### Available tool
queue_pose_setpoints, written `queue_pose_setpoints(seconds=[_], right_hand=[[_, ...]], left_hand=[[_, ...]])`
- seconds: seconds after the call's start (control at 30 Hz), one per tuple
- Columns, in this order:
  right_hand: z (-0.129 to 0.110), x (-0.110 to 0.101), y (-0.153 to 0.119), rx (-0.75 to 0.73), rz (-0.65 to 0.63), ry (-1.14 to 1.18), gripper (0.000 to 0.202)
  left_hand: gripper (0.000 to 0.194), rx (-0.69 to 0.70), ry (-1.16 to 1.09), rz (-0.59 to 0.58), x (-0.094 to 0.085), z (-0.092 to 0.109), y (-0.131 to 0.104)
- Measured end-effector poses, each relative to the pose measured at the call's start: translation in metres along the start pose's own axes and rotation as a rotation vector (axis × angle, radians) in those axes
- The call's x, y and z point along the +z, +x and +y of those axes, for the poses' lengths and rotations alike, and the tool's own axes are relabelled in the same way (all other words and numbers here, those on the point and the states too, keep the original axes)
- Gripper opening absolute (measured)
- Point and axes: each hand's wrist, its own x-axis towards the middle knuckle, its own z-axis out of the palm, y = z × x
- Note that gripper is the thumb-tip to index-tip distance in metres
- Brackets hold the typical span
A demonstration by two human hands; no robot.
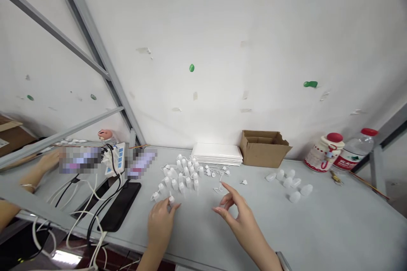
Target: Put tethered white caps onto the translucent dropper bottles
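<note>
My left hand (161,219) is closed around a small white dropper-like bottle (171,200), held upright at the table's front between thumb and fingers. Just beyond it stands a cluster of similar small white bottles (181,176), several with thin loops attached. My right hand (237,211) hovers to the right with thumb and index finger apart and nothing visible between them. Past its fingertips lie small white caps (208,172) with thin white loops (219,187). One separate white cap (244,182) rests further right.
Several translucent white pieces (295,196) lie on the right. Behind are stacked white boxes (217,154), an open cardboard box (265,154), a decorated jar (322,154) and a plastic bottle (356,148). At left are a black phone (121,207), cables, a power strip (118,159) and another person's hand (49,161).
</note>
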Motion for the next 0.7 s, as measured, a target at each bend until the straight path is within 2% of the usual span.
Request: queue_pose_setpoints(seconds=[0.17, 0.37, 0.53, 0.6, 0.7], right_hand=[[0.004, 0.001, -0.002, 0.019, -0.018, -0.043, 0.05], [0.03, -0.011, 0.001, 0.038, -0.024, -0.201, 0.037], [0.049, -0.016, 0.021, 0.011, -0.057, -0.363, 0.023], [0.054, -0.013, 0.033, -0.036, -0.064, -0.455, 0.027], [0.062, -0.004, 0.05, -0.077, -0.088, -0.537, 0.031]], left_hand=[[0.04, 0.027, 0.042, 0.047, 0.012, 0.0, 0.012], [0.052, -0.004, -0.037, 0.091, 0.02, -0.002, 0.009], [0.057, -0.027, -0.104, 0.084, 0.019, -0.001, 0.005], [0.056, -0.055, -0.126, 0.096, 0.017, 0.001, 0.003], [0.05, -0.039, -0.171, 0.199, 0.011, 0.004, -0.006]])
